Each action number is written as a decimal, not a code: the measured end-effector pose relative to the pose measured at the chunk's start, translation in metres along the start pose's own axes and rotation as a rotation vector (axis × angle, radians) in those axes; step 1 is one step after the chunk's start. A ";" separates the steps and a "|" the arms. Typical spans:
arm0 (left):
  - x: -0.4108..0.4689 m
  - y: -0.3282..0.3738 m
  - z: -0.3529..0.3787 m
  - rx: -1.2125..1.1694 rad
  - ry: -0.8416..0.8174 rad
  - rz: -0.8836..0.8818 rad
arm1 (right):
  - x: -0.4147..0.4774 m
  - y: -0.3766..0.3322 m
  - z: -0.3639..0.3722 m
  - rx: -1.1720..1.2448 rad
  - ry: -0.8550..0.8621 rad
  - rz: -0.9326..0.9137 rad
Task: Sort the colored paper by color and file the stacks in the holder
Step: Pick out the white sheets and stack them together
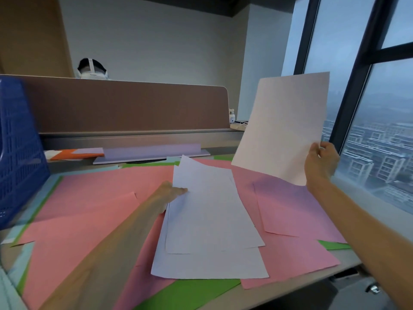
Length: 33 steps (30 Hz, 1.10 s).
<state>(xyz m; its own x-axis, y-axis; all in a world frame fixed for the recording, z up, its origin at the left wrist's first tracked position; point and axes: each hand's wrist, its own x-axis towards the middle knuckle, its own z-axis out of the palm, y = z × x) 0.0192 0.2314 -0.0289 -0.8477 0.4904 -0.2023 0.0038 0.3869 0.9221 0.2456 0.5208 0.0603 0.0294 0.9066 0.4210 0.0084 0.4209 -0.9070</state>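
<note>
With our right hand point(321, 163) pinching one white sheet point(286, 128) aloft over the desk's point(290, 291) right edge, we should square it onto the white stack point(210, 224) mid-desk — our left hand point(172, 193) grips its left edge — corners aligned.

Grey desk point(290, 294), overlapping pink sheets point(89, 220), green sheets point(190, 291), blue holder point(20, 153) at left

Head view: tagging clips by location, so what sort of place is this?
Probably a high-rise office desk: a partition screen backs the desk, a blue file holder stands left, and tall windows overlook city buildings.
</note>
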 end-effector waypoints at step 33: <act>-0.135 0.076 -0.123 -0.339 0.473 0.820 | -0.183 -0.143 0.100 0.483 -0.751 -0.181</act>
<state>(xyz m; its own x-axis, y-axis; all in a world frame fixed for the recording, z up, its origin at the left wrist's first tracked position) 0.0689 0.0989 0.1092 -0.7749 0.1167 0.6213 0.5920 -0.2106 0.7779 0.1394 0.2976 0.1129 -0.5916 0.5354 0.6028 -0.4751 0.3726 -0.7972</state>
